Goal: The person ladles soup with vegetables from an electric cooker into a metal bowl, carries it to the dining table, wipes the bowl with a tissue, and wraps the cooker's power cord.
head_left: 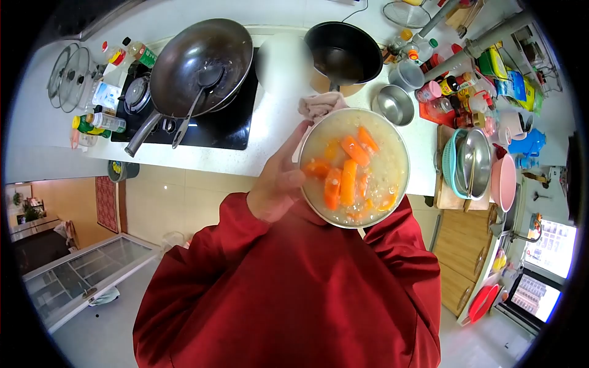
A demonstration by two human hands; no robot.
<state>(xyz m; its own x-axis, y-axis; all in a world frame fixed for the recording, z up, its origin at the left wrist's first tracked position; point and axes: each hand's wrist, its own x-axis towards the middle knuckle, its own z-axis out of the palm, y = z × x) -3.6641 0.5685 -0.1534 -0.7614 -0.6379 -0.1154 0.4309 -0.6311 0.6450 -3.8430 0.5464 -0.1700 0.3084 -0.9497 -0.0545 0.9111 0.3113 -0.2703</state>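
Note:
A round bowl of cloudy broth with grains is held up in front of my chest, tilted so its contents face me. Several orange carrot pieces lie in the broth. My left hand is closed around the bowl's left side, its thumb near the rim and its fingers reaching up behind it. My right hand is hidden; only the right sleeve shows, running up behind the bowl. A folded pinkish cloth shows just beyond the bowl's far rim.
On the black stove at left sits a wok with a ladle in it. A dark pan and a small metal bowl stand behind. Jars, a teal basket and a pink basin crowd the right.

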